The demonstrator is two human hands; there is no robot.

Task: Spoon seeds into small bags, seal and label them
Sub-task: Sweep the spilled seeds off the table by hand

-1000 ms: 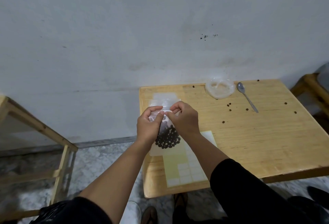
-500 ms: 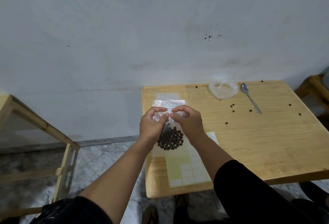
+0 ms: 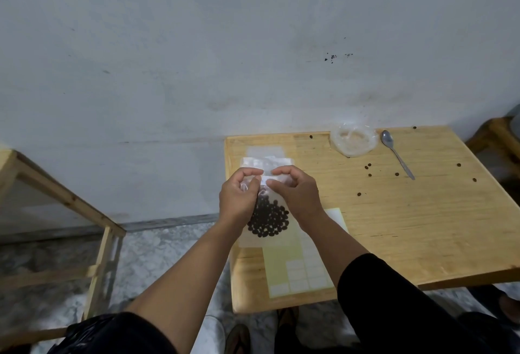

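Sealing step, judged from the hands' posture. The left hand point(image 3: 239, 201) pinches the left part of the mouth of a small clear plastic bag point(image 3: 267, 213), thumb and fingers curled onto the closure strip; a mass of dark round seeds point(image 3: 269, 220) hangs in the bag's lower part, just below both grips. The right hand point(image 3: 295, 194) pinches the same strip just beside the left thumb, fingertips nearly meeting. The bag is held just above the near-left part of a light wooden table point(image 3: 394, 227). Below the grip lies a pale yellow sheet of white rectangular labels point(image 3: 298, 274); beyond it, flat clear bags point(image 3: 267, 156). Well to the right of the grip lie a crumpled clear plastic bag point(image 3: 353, 142), a metal spoon point(image 3: 396, 156) and scattered loose seeds point(image 3: 368, 169). The next move probably calls for pressing the strip along its whole width, then peeling a label. Whether the strip is already shut is hidden by the fingers; any print on the labels is too faint to make out.
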